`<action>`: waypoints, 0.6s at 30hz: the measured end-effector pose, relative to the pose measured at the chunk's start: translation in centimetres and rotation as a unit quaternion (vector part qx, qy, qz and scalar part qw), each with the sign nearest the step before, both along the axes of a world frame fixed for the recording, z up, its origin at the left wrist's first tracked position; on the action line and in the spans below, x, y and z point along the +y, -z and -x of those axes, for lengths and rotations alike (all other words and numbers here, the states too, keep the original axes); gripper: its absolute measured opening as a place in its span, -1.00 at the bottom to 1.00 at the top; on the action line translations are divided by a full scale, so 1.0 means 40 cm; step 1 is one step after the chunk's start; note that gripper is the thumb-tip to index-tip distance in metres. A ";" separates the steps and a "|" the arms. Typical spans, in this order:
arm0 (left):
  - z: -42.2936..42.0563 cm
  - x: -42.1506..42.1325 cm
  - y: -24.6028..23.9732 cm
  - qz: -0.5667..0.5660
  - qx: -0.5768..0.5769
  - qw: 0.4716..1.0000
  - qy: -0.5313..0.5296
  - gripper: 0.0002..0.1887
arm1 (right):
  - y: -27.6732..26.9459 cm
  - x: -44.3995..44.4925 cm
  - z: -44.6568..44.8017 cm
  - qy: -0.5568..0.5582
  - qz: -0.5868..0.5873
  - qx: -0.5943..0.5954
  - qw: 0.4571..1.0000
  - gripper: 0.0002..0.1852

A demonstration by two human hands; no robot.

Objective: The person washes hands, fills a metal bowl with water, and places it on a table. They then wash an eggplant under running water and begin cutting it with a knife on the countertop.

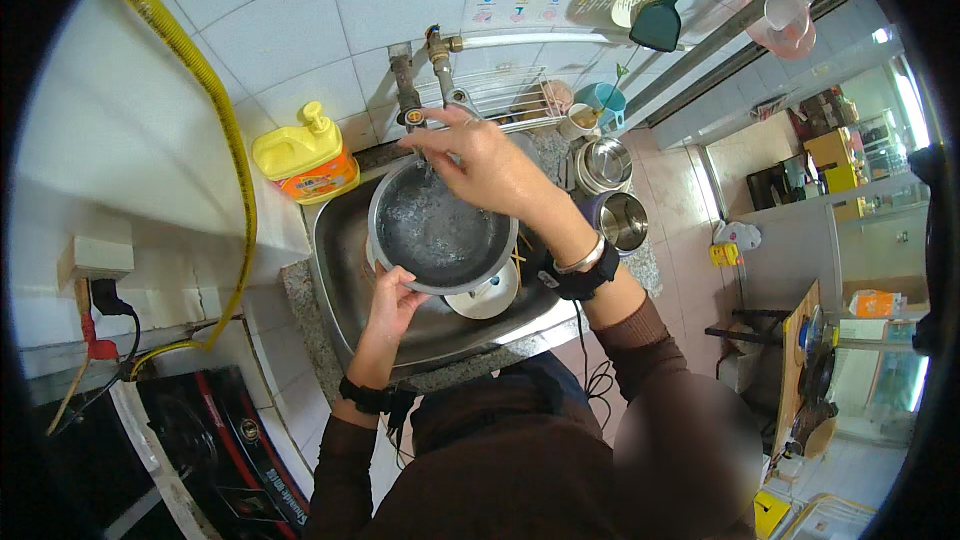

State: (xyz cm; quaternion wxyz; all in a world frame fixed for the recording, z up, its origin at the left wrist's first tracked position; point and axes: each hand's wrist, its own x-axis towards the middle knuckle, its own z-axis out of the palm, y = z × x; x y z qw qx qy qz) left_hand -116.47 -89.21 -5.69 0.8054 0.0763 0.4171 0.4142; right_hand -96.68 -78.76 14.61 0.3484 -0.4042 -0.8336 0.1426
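A round grey metal pot (pixel 442 229) with water in it is held over the stainless steel sink (pixel 341 262). My left hand (pixel 396 298) grips its near-left rim, thumb on top. Water runs from the tap (pixel 415 120) into the pot and stirs the surface. My right hand (pixel 480 161) is over the pot's far side, its fingers apart and reaching to the tap; whether a fingertip touches the tap is unclear. Below the pot, partly hidden, a white bowl (pixel 484 302) lies in the sink with chopsticks (pixel 517 259) beside it.
A yellow detergent jug (pixel 307 157) stands at the sink's back-left corner. Stacked metal bowls (pixel 606 161) and a steel pot (pixel 622 221) sit on the right counter. Behind are a wire rack (pixel 517 94), a mug (pixel 581 121) and a blue cup (pixel 604 101). A yellow hose (pixel 225 120) hangs left.
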 end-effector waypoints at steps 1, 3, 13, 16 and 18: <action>0.001 0.000 -0.004 0.003 0.002 1.000 0.000 -0.21 | -0.002 0.003 -0.016 0.029 -0.010 0.021 0.999 -0.68; 0.002 0.000 -0.009 0.001 0.008 1.000 0.001 -0.21 | -0.005 0.008 -0.054 0.081 -0.037 0.060 0.994 -0.69; 0.006 0.002 0.003 -0.007 -0.008 1.000 0.005 -0.24 | 0.016 0.015 -0.135 0.199 -0.060 -0.086 0.974 -0.83; 0.005 0.002 -0.001 -0.014 0.000 1.000 -0.004 -0.22 | 0.017 0.030 -0.144 0.198 -0.088 -0.092 0.972 -0.85; 0.002 0.002 -0.008 -0.023 -0.012 1.000 -0.008 -0.20 | 0.022 0.036 -0.148 0.187 -0.091 -0.081 0.975 -0.85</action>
